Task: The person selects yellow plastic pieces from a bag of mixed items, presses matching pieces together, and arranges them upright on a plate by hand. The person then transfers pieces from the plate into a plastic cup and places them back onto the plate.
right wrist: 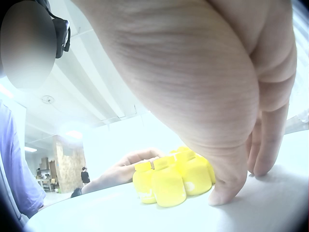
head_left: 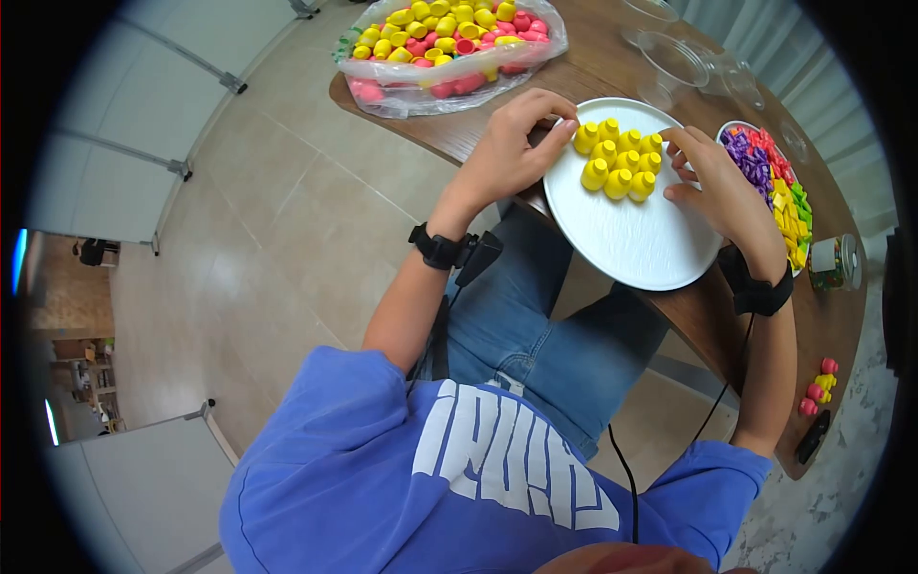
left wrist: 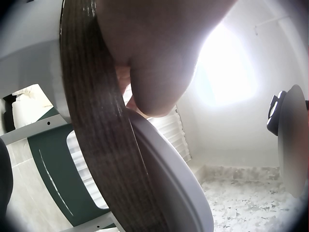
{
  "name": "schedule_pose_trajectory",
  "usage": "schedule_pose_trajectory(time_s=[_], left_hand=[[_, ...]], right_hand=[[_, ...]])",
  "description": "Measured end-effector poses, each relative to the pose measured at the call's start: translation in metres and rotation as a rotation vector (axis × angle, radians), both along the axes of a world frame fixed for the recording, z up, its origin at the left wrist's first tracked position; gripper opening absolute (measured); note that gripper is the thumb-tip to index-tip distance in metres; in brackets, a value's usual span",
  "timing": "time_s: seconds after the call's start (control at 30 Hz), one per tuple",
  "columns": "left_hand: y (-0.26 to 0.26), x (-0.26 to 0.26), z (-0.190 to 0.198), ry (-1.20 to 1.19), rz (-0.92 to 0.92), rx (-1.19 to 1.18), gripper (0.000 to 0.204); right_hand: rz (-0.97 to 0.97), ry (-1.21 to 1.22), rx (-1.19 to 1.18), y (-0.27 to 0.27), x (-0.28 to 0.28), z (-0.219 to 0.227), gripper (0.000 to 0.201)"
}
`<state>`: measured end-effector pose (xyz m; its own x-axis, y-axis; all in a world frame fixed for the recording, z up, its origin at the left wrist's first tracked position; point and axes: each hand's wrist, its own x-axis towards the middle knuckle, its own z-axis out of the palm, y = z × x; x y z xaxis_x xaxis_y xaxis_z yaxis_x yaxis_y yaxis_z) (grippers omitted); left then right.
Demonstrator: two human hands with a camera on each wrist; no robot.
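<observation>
Several small yellow bottle-shaped pieces (head_left: 617,158) stand upright, packed together on a round white plate (head_left: 622,253). My left hand (head_left: 512,148) is at the plate's left rim, its thumb and forefinger tips beside the nearest yellow pieces. The left wrist view shows this hand (left wrist: 154,72) over the rim from below; the yellow pieces are hidden there. On the right side of the group is my right hand (head_left: 717,182), fingers loosely bent and apart. In the right wrist view its thumb (right wrist: 227,186) reaches down to the plate beside the yellow pieces, with nothing held.
A clear bag (head_left: 445,81) of yellow and pink pieces stands at the table's far left. To the right are a bowl (head_left: 806,251) of coloured pieces, a lidded jar (head_left: 835,263) and a few pink and yellow figures (head_left: 819,386). Clear plastic containers (head_left: 674,57) stand behind the plate.
</observation>
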<state>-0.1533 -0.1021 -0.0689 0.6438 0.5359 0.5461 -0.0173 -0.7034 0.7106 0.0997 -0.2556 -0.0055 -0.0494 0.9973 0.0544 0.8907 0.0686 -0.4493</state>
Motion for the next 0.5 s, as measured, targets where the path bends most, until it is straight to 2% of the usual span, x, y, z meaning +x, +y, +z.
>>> schedule_pose_trajectory(time_s=[0.2,0.5], left_hand=[[0.0002,-0.0006,-0.0005,0.001,-0.019,0.018,0.016],[0.0013,-0.0039,0.0008,0.036,-0.056,0.062,0.028]], right_hand=[[-0.045,-0.025,0.003,-0.0058,-0.0064,0.0041,0.054],[-0.057,-0.037,0.006,-0.0043,-0.0051,0.0000,0.056]])
